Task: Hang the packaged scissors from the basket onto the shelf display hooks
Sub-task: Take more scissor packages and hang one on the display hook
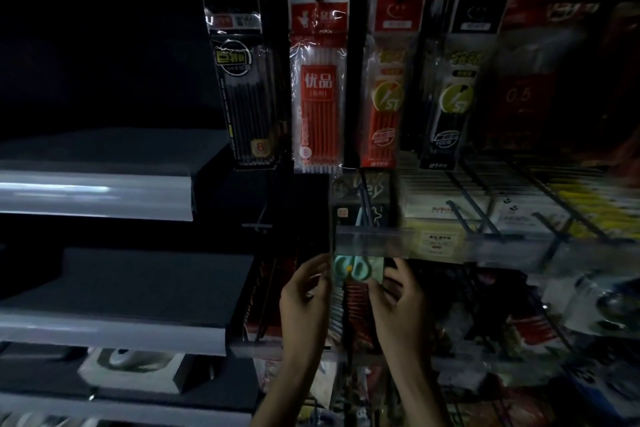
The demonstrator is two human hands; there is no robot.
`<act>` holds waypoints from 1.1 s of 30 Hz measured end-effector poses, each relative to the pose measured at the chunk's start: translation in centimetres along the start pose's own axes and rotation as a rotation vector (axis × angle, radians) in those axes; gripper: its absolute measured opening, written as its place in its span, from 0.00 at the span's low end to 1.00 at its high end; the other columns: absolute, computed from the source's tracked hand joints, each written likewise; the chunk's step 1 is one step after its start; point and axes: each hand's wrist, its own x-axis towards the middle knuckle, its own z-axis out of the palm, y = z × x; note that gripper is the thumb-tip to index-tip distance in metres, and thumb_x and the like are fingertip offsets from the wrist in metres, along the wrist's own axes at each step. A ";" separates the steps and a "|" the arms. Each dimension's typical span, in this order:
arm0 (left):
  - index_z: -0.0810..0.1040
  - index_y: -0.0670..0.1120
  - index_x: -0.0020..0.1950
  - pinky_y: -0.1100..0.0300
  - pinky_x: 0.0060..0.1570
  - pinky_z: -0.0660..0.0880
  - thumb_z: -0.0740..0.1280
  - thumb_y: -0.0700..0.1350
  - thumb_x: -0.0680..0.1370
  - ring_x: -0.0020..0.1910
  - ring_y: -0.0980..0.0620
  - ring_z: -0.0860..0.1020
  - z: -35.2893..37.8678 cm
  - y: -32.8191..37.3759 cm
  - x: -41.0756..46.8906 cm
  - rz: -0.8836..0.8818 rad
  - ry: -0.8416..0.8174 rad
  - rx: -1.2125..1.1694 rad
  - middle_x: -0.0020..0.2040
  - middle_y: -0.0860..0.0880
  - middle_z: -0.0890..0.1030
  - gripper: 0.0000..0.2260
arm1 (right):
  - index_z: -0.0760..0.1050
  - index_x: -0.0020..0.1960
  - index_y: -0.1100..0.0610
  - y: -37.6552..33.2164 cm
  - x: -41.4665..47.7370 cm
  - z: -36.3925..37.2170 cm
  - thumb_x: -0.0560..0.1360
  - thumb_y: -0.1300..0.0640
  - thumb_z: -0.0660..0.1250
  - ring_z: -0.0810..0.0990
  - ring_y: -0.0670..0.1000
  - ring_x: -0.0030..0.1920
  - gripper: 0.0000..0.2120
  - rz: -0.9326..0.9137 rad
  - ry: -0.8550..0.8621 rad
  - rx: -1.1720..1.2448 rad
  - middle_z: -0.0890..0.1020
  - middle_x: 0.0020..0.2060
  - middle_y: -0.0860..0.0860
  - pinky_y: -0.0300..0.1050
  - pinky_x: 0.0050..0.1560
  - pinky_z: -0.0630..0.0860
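A packaged pair of scissors [358, 269] with pale green handles stands upright between both hands, low in the middle of the dim view. My left hand [304, 295] pinches its left edge and my right hand [398, 291] grips its right edge. The upper part of the pack reaches up behind a clear price rail [367, 236], where the dark card top [360, 194] shows. An empty display hook [258, 225] juts out just left of the pack. The basket is not in view.
Packs of pen refills [318, 80] hang in a row above. Wire hooks with boxed goods [502, 215] fill the right side. Two dark shelves with clear front rails [97, 194] jut out on the left. More hanging goods sit below my hands.
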 end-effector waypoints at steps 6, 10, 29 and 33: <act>0.84 0.54 0.60 0.56 0.55 0.82 0.71 0.41 0.82 0.56 0.57 0.85 0.3 -0.7 0.4 0.003 0.003 0.010 0.55 0.58 0.87 0.10 | 0.69 0.77 0.49 0.4 0.3 0.4 0.79 0.61 0.71 0.79 0.35 0.51 0.29 0.012 -0.005 -0.004 0.77 0.50 0.35 0.35 0.53 0.78; 0.85 0.54 0.56 0.59 0.51 0.83 0.75 0.43 0.80 0.52 0.59 0.85 0.6 -1.0 0.6 0.021 0.030 0.070 0.51 0.60 0.87 0.08 | 0.71 0.73 0.52 0.7 0.5 0.6 0.78 0.55 0.73 0.78 0.33 0.49 0.25 0.003 0.022 0.005 0.78 0.53 0.41 0.34 0.49 0.79; 0.87 0.48 0.57 0.58 0.51 0.84 0.76 0.44 0.78 0.50 0.58 0.86 1.4 -2.3 2.0 -0.044 0.057 0.064 0.49 0.55 0.88 0.08 | 0.77 0.68 0.60 2.7 2.4 1.5 0.79 0.51 0.72 0.84 0.48 0.52 0.22 0.064 0.092 0.010 0.84 0.55 0.51 0.37 0.46 0.76; 0.86 0.48 0.55 0.54 0.50 0.85 0.75 0.43 0.79 0.48 0.56 0.86 1.4 -2.3 2.0 -0.040 0.061 0.020 0.48 0.54 0.88 0.05 | 0.82 0.59 0.58 2.8 2.8 1.8 0.78 0.49 0.73 0.84 0.44 0.47 0.16 0.074 0.119 0.012 0.86 0.48 0.50 0.39 0.44 0.80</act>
